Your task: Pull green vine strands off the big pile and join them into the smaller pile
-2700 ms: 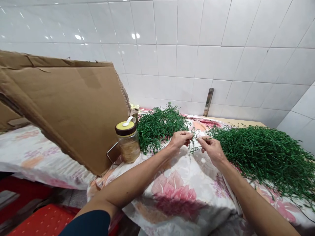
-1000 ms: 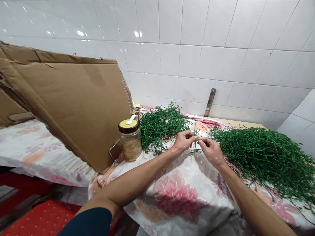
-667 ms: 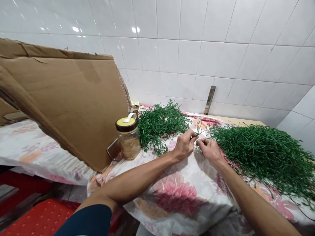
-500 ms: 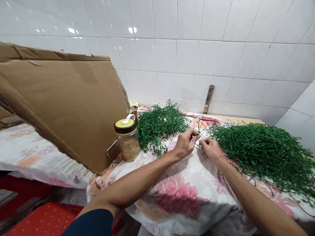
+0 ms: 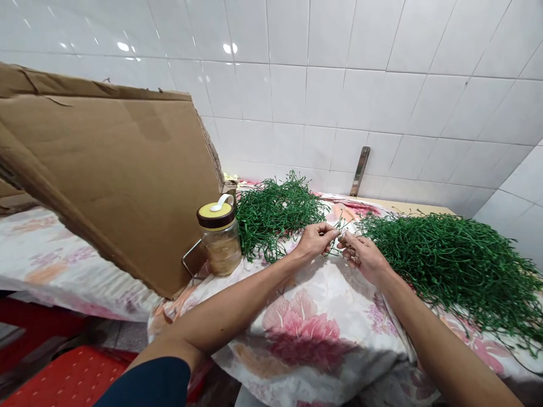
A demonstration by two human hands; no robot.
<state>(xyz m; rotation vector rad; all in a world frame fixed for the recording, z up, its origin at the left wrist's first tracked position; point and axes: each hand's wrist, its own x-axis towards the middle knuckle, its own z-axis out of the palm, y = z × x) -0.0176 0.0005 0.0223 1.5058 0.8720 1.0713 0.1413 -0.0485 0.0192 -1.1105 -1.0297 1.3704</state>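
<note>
My left hand [image 5: 316,240] is pinched closed on a thin green stem [image 5: 332,246] with small tips, above the flowered cloth. My right hand [image 5: 361,254] meets it from the right, thumb and fingers pressed together at the same stem; the exact grip between the fingertips is too small to make out. Left of my hands lies a loose pile of green stems [image 5: 278,215]. A larger heap of similar green stems [image 5: 449,265] spreads out on the right, close to my right wrist.
A clear jar [image 5: 223,249] with a yellow and brown lid stands left of the smaller pile. Behind it leans a large cardboard sheet [image 5: 114,164]. The flowered cloth [image 5: 305,328] covers the table, against a white tiled wall [image 5: 284,96]. A red stool [image 5: 76,379] is at lower left.
My right hand has turned and risen slightly, its fingertips now close against those of my left hand. The left hand has shifted a little left and the stem has tilted lower.
</note>
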